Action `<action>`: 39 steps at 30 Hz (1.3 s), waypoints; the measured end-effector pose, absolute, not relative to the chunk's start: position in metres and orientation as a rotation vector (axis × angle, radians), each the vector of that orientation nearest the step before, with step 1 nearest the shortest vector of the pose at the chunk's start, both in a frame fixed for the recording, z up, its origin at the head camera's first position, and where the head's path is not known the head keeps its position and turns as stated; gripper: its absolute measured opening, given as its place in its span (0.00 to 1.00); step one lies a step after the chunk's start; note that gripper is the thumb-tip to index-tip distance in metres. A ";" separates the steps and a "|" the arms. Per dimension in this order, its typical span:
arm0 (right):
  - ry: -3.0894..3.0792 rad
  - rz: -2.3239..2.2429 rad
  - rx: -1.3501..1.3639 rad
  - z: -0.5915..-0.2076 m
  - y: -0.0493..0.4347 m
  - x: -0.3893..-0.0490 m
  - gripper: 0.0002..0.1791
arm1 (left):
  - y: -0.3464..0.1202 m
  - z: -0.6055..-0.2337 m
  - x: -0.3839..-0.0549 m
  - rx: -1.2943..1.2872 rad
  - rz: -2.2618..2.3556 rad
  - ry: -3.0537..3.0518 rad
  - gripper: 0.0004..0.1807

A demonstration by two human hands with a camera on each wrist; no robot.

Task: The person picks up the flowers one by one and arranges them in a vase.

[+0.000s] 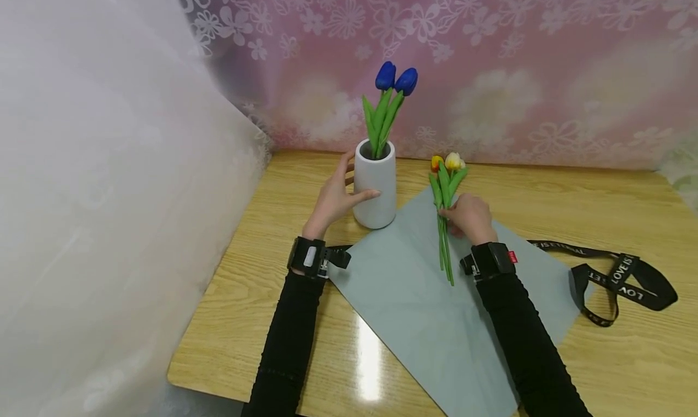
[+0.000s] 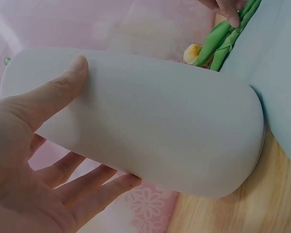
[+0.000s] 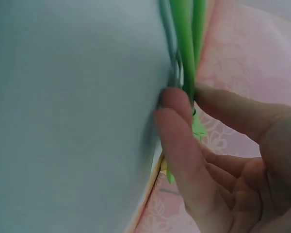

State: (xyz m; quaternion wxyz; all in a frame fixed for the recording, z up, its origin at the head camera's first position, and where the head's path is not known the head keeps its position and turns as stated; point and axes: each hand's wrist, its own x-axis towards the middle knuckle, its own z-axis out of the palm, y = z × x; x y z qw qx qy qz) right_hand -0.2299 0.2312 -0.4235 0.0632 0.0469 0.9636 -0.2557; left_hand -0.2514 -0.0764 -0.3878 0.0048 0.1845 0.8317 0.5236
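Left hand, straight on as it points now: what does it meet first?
The white vase. The left hand already has its thumb against the side; how much gap remains before the palm is hard to judge.

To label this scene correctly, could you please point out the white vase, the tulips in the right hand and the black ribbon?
White vase [image 1: 376, 177], head view: its outer wall.
Tulips [image 1: 444, 183], head view: a green leaf.
Black ribbon [image 1: 623, 270], head view: a lettered stretch.

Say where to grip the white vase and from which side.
Probably the body of the white vase, below its rim, from the person's left: its upright wall is rounded, blue tulips rise from its mouth, and the right hand holds other tulips to the right.
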 end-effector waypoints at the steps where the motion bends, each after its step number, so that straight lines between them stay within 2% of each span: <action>1: 2.899 -0.794 0.150 -0.424 0.232 -0.230 0.21 | -0.076 -0.388 -0.251 0.573 1.637 2.604 0.54; 22: 2.782 -0.860 0.117 -0.420 0.238 -0.235 0.14 | -0.077 -0.388 -0.250 0.560 1.636 2.613 0.54; 39: 2.729 -1.047 0.064 -0.393 0.225 -0.225 0.19 | -0.075 -0.389 -0.251 0.571 1.642 2.603 0.53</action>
